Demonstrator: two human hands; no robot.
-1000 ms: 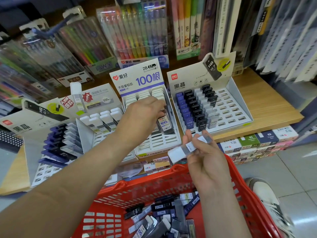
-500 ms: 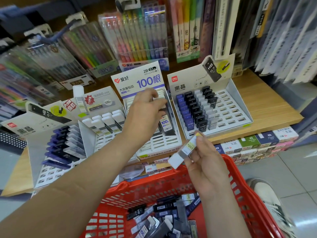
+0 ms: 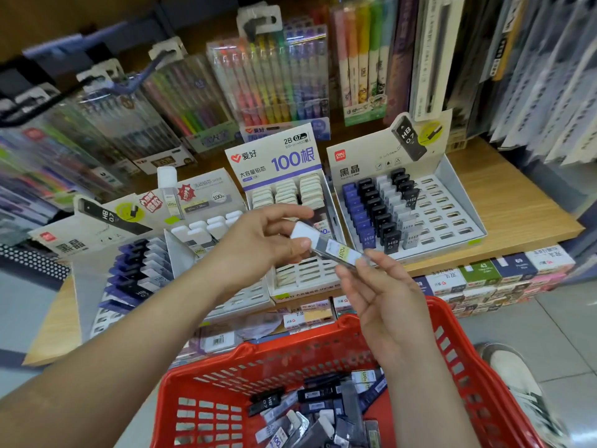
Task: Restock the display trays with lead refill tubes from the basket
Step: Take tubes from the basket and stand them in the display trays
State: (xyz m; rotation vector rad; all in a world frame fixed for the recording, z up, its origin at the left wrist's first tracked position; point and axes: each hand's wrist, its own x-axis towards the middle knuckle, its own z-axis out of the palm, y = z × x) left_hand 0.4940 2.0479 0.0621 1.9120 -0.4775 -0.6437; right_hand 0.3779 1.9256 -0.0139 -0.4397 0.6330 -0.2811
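A lead refill tube [image 3: 326, 245] with a white cap and a yellow label is held between both hands above the middle display tray [image 3: 303, 279]. My left hand [image 3: 258, 244] pinches its white-capped end with thumb and fingers. My right hand [image 3: 384, 299] holds the other end with its fingertips. The middle tray has white-capped tubes in its back rows. A red basket [image 3: 458, 360] at the bottom holds several loose dark and clear tubes [image 3: 323, 412]. The right display tray [image 3: 452, 221] carries blue, black and grey tubes on its left side.
Two more display trays [image 3: 135, 273] stand at the left on the wooden shelf [image 3: 517, 208]. Hanging pen packs [image 3: 274, 79] fill the wall behind. Small boxes [image 3: 484, 273] line the shelf's front edge. A shoe [image 3: 513, 373] is on the tiled floor at the right.
My left hand has drawn back from the middle tray and taken hold of the white-capped end of the tube. My right hand has raised the tube towards it.
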